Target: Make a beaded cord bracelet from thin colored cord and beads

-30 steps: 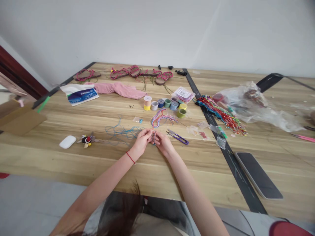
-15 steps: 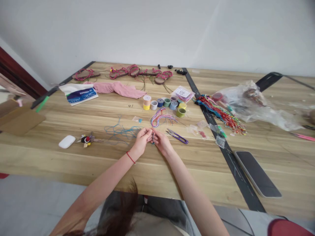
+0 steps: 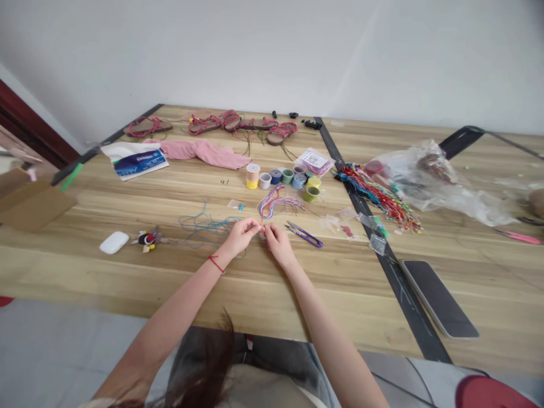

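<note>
Fingertips pinched, my left hand (image 3: pixel 240 236) meets my right hand (image 3: pixel 277 241) over the middle of the table. Between them is a thin strand too small to make out clearly. A red cord circles my left wrist. Blue threads (image 3: pixel 208 225) lie loose on the wood beside my left hand. Just beyond both hands rests a bundle of pink, white and purple threads (image 3: pixel 272 201). Purple thread snips (image 3: pixel 306 235) lie to the right of my right hand, and a small bag with blue beads (image 3: pixel 238 205) sits behind my left hand.
Thread spools (image 3: pixel 287 177) stand behind the bundle. Sandals (image 3: pixel 278 134) and a pink cloth (image 3: pixel 204 154) lie farther back. To the right are colourful cords (image 3: pixel 382 198), a plastic bag (image 3: pixel 446 181) and a phone (image 3: pixel 440 298). At left are a white case (image 3: pixel 114 242) and a keychain (image 3: pixel 147 240).
My hands have drawn slightly apart, and the left wrist has shifted left. My fingers have gone from bunched together to pinching tip to tip. The whole view has shifted slightly.
</note>
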The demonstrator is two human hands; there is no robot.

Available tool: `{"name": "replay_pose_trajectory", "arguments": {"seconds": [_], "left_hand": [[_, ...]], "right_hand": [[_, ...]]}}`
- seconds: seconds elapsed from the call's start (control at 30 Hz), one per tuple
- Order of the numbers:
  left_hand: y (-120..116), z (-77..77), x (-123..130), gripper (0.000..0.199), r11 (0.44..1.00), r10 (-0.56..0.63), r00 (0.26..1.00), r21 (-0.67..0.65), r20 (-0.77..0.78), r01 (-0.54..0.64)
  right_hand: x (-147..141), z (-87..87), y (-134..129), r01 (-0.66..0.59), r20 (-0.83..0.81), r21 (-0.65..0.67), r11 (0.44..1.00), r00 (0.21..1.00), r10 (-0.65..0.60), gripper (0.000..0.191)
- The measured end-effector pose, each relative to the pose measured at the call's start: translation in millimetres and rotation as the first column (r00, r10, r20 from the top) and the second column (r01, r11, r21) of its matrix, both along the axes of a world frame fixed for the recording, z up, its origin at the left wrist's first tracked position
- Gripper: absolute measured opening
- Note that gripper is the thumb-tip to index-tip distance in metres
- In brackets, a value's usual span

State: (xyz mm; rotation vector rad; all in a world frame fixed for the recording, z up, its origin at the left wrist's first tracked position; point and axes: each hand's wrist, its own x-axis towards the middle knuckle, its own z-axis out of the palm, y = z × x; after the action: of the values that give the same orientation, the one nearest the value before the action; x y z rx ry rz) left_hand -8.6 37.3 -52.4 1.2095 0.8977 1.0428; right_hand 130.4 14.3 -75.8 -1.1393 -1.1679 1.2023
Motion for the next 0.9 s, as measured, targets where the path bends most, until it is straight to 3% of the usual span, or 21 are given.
{"name": "replay_pose_trajectory", "arguments": {"seconds": [0.13, 0.4, 0.77, 0.9], "left_hand": [[1.3, -1.2, -5.8, 0.026, 0.993, -0.053, 0.998, -0.101, 0.016, 0.054], [0.2, -0.1, -7.7, 0.034, 0.972, -0.067, 0.968, -0.205, 0.241, 0.119], [-4.8, -0.3, 0.1, 0.023, 0.91, 0.079, 0.909, -0.402, 0.409, 0.102], [-3.7, -1.8, -0.4, 0.022, 0.919, 0.037, 0.907, -0.37, 0.419, 0.134]], "right_hand": [[-0.9, 0.8, 0.0, -0.071, -0.021, -0.006, 0.997, 0.997, 0.071, 0.033], [-5.3, 9.5, -2.3, -0.258, -0.222, -0.002, 0.966, 0.942, 0.251, 0.043], [-8.4, 12.6, -4.1, -0.298, -0.452, -0.053, 0.953, 0.858, 0.244, 0.033], [-9.2, 13.7, -4.0, -0.276, -0.46, -0.078, 0.958, 0.862, 0.211, 0.031]]}}
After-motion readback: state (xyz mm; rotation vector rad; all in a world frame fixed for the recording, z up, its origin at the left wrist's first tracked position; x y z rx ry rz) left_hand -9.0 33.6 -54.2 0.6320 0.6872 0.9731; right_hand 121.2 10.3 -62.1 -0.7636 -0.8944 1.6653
